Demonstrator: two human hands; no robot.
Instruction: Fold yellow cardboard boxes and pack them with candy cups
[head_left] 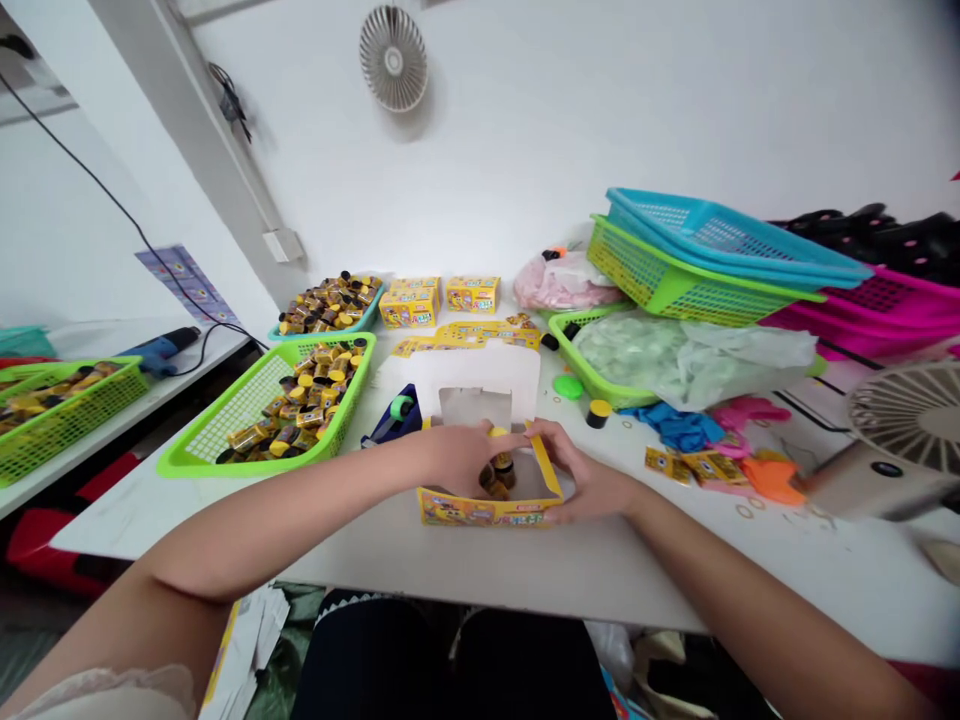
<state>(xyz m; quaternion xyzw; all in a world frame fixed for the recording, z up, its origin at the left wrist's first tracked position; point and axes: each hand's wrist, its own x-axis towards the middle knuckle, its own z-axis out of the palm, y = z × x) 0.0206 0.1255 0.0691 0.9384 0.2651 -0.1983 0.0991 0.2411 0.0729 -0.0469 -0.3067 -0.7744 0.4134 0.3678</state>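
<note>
**Steady the carton wall, work the bottles gently**

From my remote seat I have the yellow printed carton just below the centre of the frame, its white lid raised behind it. The right hand is clamped on the carton's right end, fingers over the upper edge and thumb low near the front corner. The left hand reaches in from the left, beside small brown bottles lying in the carton. Its fingertips are partly hidden, so I cannot tell whether they are closed on a bottle or apart.

To handle the bottles well here, I would brace the end wall with only light pressure, since thin card likely bows or creases if squeezed. I would bring the left fingers in steeply, so the wrist clears the near left edge, and settle each bottle flat against its neighbour before letting go. Dropping one could knock the others askew.

I would also lean away from the raised lid; a brush of the forearm might fold it over the fingers. More bottles lie in the lime-green basket at left of frame, and a yellow-capped bottle stands right of the carton.
</note>
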